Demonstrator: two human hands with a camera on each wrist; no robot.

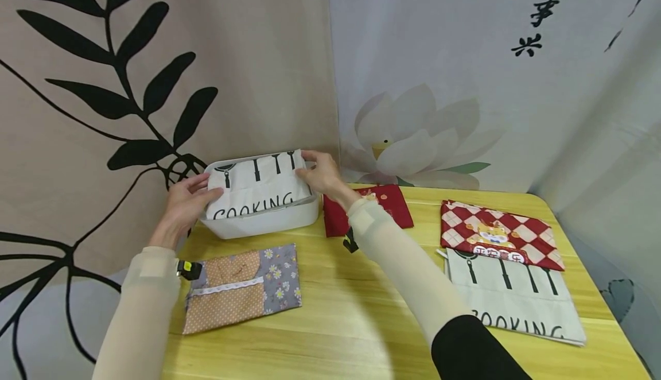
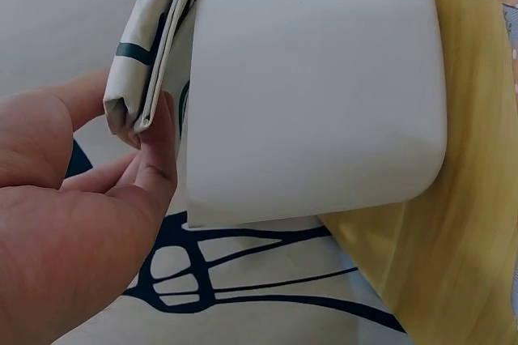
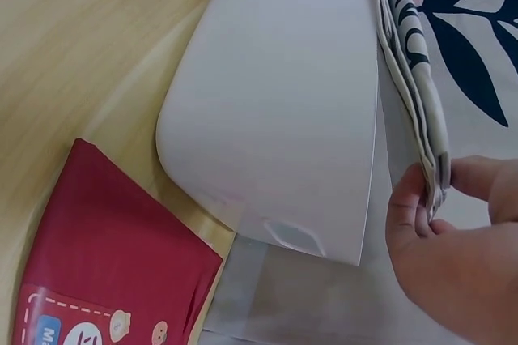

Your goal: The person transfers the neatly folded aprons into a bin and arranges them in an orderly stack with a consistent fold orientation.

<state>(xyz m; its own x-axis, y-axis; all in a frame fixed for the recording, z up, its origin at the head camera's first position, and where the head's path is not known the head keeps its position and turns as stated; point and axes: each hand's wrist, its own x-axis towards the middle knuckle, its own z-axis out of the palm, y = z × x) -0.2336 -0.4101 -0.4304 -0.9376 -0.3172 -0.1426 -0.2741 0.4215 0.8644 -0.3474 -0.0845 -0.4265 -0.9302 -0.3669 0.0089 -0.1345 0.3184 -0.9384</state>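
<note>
A folded white cloth printed with black utensils and the word COOKING lies level at the mouth of a white plastic bin. My left hand pinches its left end, thumb on one side and fingers on the other. At the opposite end, my right hand grips the right edge the same way. Both wrist views show the folded layers just above the bin's rim, between thumb and fingers. What lies inside the bin is hidden beneath the cloth.
A grey floral and orange dotted folded cloth lies in front of the bin. Beside the bin is a red folded cloth. Rightward, a red checked cloth overlaps another white COOKING cloth. Curtains hang behind the table.
</note>
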